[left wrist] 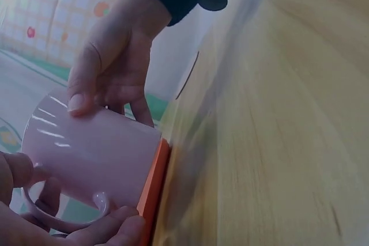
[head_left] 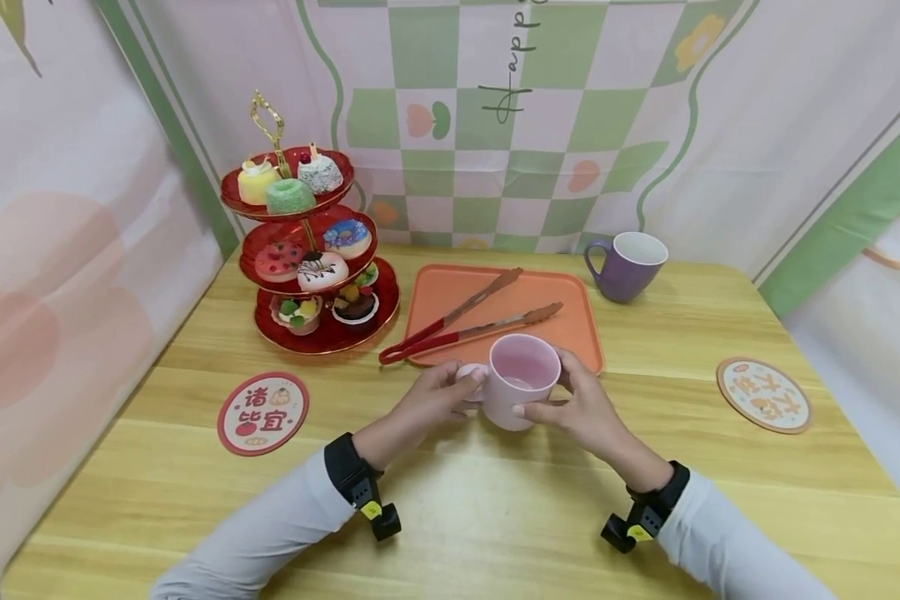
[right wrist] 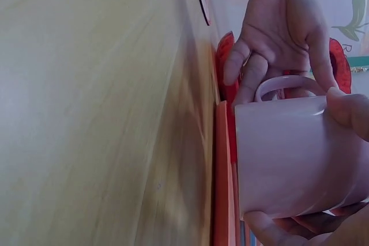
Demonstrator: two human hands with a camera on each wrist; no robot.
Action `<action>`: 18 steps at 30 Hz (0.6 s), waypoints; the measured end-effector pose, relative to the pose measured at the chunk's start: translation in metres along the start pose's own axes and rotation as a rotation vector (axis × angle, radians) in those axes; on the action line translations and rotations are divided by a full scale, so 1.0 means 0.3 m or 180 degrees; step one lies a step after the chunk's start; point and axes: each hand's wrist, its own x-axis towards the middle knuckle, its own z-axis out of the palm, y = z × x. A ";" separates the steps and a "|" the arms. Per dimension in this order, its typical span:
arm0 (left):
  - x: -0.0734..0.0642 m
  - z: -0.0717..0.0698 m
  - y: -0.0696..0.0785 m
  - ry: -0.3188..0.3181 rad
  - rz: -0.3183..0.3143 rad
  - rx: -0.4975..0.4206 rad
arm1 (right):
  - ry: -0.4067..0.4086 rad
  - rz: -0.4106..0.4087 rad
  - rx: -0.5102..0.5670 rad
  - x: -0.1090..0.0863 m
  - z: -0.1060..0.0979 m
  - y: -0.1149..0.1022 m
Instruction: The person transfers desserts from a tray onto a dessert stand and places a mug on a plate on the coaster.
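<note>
A pink mug (head_left: 521, 392) is held upright between both hands, in front of the tray's near edge. My left hand (head_left: 441, 396) pinches its handle, fingers at the loop, as the left wrist view also shows. On the mug's other side, my right hand (head_left: 588, 408) grips the body with the thumb on the near wall. The right wrist view shows the mug's side wall (right wrist: 294, 154) with the right fingers round it. Just behind lie red-handled tongs (head_left: 450, 337) across the orange tray (head_left: 581, 325), their arms spread apart.
A three-tier red stand (head_left: 390, 296) bearing several toy cakes and doughnuts rises at the back left. A purple mug (head_left: 624, 271) stands at the back right. One round coaster (head_left: 264, 414) lies on the left, another coaster (head_left: 765, 396) on the right of the wooden table (head_left: 465, 517).
</note>
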 end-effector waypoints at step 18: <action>0.003 -0.010 0.024 -0.0066 -0.0099 -0.0217 | -0.0021 -0.0061 0.0166 0.007 0.002 -0.005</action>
